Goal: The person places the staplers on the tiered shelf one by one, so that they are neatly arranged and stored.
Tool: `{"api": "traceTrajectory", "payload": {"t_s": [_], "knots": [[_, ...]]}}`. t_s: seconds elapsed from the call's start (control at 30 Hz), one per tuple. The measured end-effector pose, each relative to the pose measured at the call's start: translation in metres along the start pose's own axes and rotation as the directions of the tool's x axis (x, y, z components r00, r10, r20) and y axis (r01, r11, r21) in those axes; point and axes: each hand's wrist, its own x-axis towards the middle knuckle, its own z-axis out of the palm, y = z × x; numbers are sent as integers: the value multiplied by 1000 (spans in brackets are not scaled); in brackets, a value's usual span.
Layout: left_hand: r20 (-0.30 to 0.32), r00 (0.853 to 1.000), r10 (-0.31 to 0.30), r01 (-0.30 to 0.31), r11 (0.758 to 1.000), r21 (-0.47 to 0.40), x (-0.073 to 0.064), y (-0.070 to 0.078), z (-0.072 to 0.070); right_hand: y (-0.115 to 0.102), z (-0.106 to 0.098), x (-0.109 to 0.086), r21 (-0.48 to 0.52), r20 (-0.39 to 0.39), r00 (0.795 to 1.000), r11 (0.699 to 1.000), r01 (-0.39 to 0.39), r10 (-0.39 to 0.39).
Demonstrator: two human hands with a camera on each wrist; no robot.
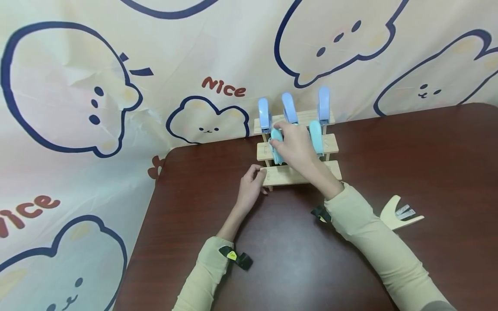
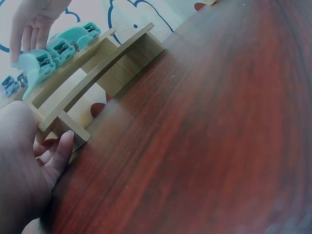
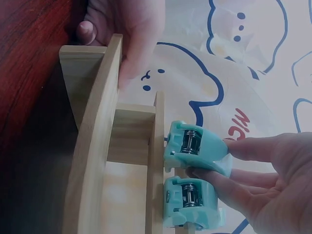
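A three-tiered wooden rack (image 1: 284,176) stands at the back of the table. My left hand (image 1: 250,185) grips the left end of its lowest slat. On the middle slat, my right hand (image 1: 298,149) pinches the handles of the leftmost teal spring clip (image 3: 200,148) between thumb and fingers. Beside that clip sits another teal clip (image 3: 192,202); a third teal clip (image 1: 316,138) is farther right. The top slat carries a left blue clip (image 1: 264,114), a middle blue clip (image 1: 289,108) and a right blue clip (image 1: 324,106), all upright.
On the brown table (image 1: 295,259), a cream clip (image 1: 394,215) with a metal spring lies right of the rack, near my right forearm. A cloth (image 1: 186,65) printed with cartoon outlines hangs behind the rack and along the left side.
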Motion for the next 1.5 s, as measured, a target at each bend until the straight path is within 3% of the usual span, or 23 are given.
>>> {"api": "traceTrajectory", "payload": {"t_s": [0.23, 0.57, 1.07, 1.5], "knots": [[1, 1000, 3, -3, 1000, 6, -1, 0, 1, -2, 3, 3, -30, 4, 1000, 999, -17, 17], [-1, 1000, 3, -3, 1000, 4, -1, 2, 2, -5, 8, 6, -66, -26, 999, 997, 32, -34], [-8, 1000, 0, 0, 1000, 26, 1, -1, 2, -9, 3, 1, -109, 4, 1000, 994, -19, 20], [-3, 1000, -12, 12, 1000, 14, 0, 1, 1, -10, 4, 2, -131, 25, 1000, 991, -13, 17]]}}
